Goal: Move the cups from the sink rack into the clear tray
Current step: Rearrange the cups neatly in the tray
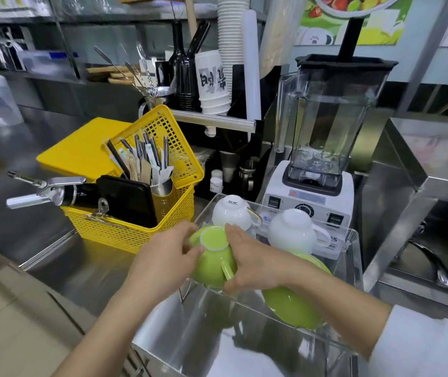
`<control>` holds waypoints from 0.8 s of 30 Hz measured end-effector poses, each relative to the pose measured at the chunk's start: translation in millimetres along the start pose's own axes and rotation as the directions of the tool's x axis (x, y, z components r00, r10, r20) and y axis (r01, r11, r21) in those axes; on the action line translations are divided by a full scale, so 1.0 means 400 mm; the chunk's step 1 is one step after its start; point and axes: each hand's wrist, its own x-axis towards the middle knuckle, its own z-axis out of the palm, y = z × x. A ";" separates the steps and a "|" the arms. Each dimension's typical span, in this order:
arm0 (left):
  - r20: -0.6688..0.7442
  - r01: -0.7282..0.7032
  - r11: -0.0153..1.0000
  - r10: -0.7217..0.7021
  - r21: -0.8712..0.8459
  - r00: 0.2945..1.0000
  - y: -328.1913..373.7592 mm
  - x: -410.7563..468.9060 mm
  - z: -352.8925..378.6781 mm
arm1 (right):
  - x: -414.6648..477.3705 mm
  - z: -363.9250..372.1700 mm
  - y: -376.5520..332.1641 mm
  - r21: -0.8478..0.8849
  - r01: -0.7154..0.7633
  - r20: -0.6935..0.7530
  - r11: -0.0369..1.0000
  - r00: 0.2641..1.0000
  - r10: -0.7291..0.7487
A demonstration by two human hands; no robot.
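A green cup (pixel 213 257) is upside down at the near left corner of the clear tray (pixel 353 257), its handle pointing toward me. My left hand (pixel 163 257) grips its left side and my right hand (pixel 252 265) grips its right side by the handle. Two white cups stand upside down inside the tray: one (pixel 232 212) at the far left, one (pixel 292 231) to its right. Another green cup (pixel 293 308) lies under my right forearm, partly hidden. The sink (pixel 190 336) shows below through the tray.
A yellow basket (pixel 141 227) holding utensils, a phone and a whipped-cream siphon stands left of the tray. A blender (pixel 323 148) rises right behind the tray. A steel box (pixel 421 186) is at the right. Steel counter stretches to the left.
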 end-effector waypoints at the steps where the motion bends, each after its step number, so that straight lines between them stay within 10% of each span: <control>1: 0.019 -0.068 0.997 0.068 -0.034 0.997 -0.006 0.009 -0.004 | 0.001 -0.005 0.005 -0.011 0.010 0.007 1.000 1.000 -0.010; 7: 0.334 -0.209 0.977 0.215 -0.054 0.918 -0.033 0.054 0.030 | 0.010 -0.048 0.032 -0.003 0.059 0.073 0.998 0.996 -0.059; 24: 0.271 -0.180 0.983 0.162 0.043 0.949 -0.039 0.063 0.056 | 0.030 -0.081 0.051 0.079 0.126 0.157 0.989 0.978 -0.138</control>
